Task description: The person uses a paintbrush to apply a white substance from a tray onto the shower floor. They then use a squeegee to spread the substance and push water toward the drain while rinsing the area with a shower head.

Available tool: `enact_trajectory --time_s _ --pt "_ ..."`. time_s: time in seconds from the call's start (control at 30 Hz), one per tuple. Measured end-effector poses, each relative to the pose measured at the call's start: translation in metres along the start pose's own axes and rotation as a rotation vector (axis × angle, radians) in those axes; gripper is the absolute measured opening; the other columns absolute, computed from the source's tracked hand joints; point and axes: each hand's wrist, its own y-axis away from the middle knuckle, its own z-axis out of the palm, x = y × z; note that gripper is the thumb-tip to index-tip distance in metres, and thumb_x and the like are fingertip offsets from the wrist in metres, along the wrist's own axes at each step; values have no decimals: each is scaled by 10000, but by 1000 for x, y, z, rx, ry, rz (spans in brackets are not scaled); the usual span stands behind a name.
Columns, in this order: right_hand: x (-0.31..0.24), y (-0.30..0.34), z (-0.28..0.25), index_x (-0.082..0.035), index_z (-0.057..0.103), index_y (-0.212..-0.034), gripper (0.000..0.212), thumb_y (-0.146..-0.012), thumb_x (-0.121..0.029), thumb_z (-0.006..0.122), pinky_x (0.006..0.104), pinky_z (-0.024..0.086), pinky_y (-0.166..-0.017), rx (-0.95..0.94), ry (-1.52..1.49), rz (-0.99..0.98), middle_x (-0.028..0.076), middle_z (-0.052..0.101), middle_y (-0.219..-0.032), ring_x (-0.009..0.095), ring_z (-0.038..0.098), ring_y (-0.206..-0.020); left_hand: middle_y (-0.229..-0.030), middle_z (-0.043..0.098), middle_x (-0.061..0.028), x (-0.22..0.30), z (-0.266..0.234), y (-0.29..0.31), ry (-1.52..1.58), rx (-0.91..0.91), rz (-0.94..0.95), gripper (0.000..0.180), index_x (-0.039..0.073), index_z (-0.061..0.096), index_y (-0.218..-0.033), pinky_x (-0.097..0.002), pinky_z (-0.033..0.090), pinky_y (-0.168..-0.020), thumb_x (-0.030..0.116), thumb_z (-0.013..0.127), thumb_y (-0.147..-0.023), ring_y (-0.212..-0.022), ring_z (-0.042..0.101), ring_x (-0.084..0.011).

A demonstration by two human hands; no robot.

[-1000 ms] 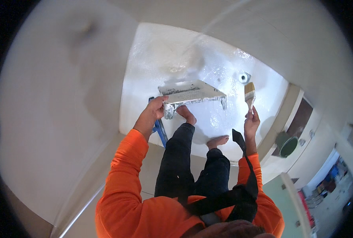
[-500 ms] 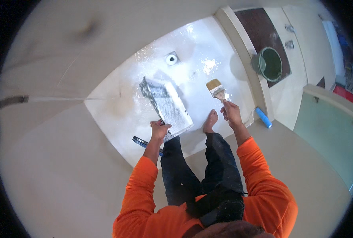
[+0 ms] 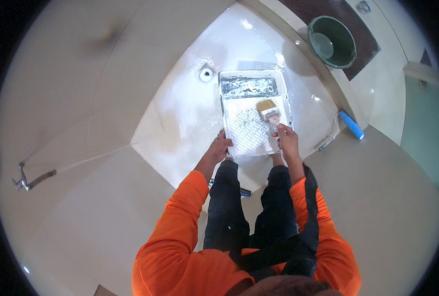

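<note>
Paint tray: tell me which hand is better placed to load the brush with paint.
Right. The right hand already holds the brush, its bristles over the ribbed slope of the paint tray. The left hand grips the tray's near edge, steadying it.

A glossy white-painted floor (image 3: 190,113) fills the upper middle of the frame, with a round drain (image 3: 206,74) in it. To the right, beyond a raised curb, a green bucket (image 3: 332,41) stands at the upper right and a blue paint roller (image 3: 350,124) lies at the right.
</note>
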Motion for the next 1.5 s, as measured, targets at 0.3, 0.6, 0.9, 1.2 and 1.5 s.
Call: enact_trajectory --time_s 0.3,0.6,0.9,1.2,1.5 --pt "27 24 19 -46 688 -954 217 -839 -217 618 374 505 -683 174 663 -426 158 663 -878 286 639 -723 -1267 513 -156 0 -20 -12 -86 -43 37 689 -5 370 -1314 -395 340 -1071 -88 469 -637 -1181 499 -298" --pt "31 -24 -114 2 678 -891 227 -882 -204 582 291 458 -575 806 207 -218 87 609 -643 128 542 -582 -1153 588 -135 26 -16 -9 -155 -65 -5 560 -42 498 -1202 -347 396 -999 -79 492 -643 -1066 560 -271" --pt "134 -218 -248 30 569 -1153 641 -758 -457 699 350 488 -717 849 991 -177 138 655 -840 242 632 -759 -1139 616 -113 32 5 9 -230 113 -74 554 -44 516 -1204 -308 398 -985 -78 481 -652 -1035 586 -222" --pt "64 -129 -175 17 607 -952 387 -899 -365 576 317 467 -642 591 390 -203 81 615 -735 153 577 -680 -1078 637 -116 28 -8 8 -329 52 -44 486 -39 545 -1165 -326 444 -927 -65 492 -682 -975 608 -217" --pt "17 46 -79 8 574 -979 206 -914 -186 601 241 435 -677 572 285 -381 14 561 -829 71 500 -760 -1088 642 -89 8 -29 -9 -311 -70 33 539 -21 551 -1190 -299 437 -904 -53 512 -653 -975 605 -190"
